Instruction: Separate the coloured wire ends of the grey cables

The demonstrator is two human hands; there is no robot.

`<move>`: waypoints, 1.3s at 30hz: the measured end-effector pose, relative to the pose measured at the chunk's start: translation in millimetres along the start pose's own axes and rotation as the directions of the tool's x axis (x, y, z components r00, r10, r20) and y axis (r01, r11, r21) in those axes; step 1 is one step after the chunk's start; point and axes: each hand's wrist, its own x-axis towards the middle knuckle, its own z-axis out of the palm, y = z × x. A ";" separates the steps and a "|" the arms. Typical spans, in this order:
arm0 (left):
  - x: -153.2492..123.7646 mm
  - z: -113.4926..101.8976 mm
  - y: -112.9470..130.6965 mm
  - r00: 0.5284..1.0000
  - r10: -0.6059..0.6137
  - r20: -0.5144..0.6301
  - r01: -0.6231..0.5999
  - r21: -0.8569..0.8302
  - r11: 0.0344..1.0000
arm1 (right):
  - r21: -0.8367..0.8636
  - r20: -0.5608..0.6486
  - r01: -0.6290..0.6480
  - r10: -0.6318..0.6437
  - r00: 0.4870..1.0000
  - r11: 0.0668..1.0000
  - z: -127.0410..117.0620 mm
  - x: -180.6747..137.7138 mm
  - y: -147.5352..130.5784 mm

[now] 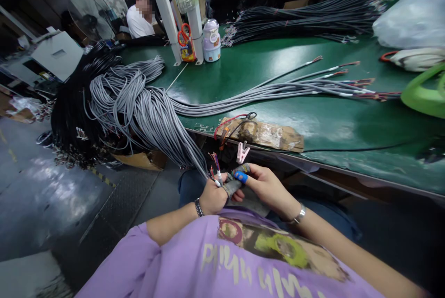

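Note:
Near my lap, my left hand point(212, 197) is closed around the ends of grey cables point(189, 147). Their stripped tips, with thin coloured wires point(216, 162) and white wrapping, stick up above the fist. Grey covering wraps some of the fingers. My right hand point(273, 187) meets the left one, its thumb and fingers pinched together, with a blue band point(240, 176) on the thumb. Whatever lies in that pinch is too small and hidden to make out. Just above the hands, a pink clip point(242, 152) stands at the bench edge.
The green bench point(347, 136) carries a worn wooden block point(274, 136), more grey cables point(243, 98), black cable bundles point(306, 17), a lilac bottle point(212, 41) and a plastic bag point(412, 17). Black cables point(69, 103) hang at the left. Another person point(139, 17) sits behind.

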 end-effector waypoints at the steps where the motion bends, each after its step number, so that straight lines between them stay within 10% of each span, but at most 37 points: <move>1: 0.2 0.1 -1.9 1.000 0.019 -0.017 -0.019 -0.006 1.000 | 0.042 -0.009 -0.011 0.011 1.000 0.999 3.0 -0.5 1.7; 14: -1.4 11.3 12.9 0.995 0.002 -0.104 -0.024 -0.214 0.977 | 0.463 0.004 -0.188 0.210 0.978 0.866 -26.8 19.8 23.5; 24: 7.3 18.7 14.4 0.993 -0.002 -0.116 -0.019 -0.180 0.984 | 0.153 -0.256 0.052 -0.011 0.967 0.987 -18.4 35.7 18.6; 39: 8.0 9.2 1.8 0.999 0.003 -0.039 -0.002 0.006 1.000 | 0.155 0.184 -0.075 0.046 0.982 0.985 -5.1 9.7 -6.8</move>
